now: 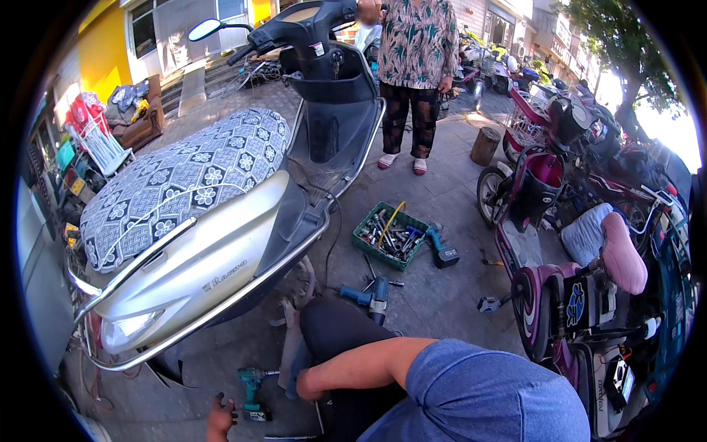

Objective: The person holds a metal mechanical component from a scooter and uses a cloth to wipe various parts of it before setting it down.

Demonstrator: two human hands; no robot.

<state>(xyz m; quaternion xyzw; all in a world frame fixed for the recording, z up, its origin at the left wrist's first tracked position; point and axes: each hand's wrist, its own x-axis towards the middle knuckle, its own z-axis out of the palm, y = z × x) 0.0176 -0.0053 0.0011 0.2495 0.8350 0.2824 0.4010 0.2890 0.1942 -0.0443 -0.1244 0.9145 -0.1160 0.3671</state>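
Note:
At the lower left my left hand (221, 417) has its fingers apart and holds nothing, beside a teal cordless drill (252, 392). My right hand (309, 383) is low beside my dark-clad bent leg (335, 328); its fingers are hidden. A silver scooter (199, 272) with a floral-patterned seat cover (184, 173) stands over me at the left. On the pavement lie a blue power wrench (375, 298), a green crate (361, 239) holding sockets and tools, and another drill (444, 252) beside it.
A person (412, 66) stands facing me, one hand (368, 13) at the scooter's handlebar. A purple electric bike (534, 309) and other bikes crowd the right, near a wooden stump (484, 146). An armchair (140, 121) piled with items stands at the upper left.

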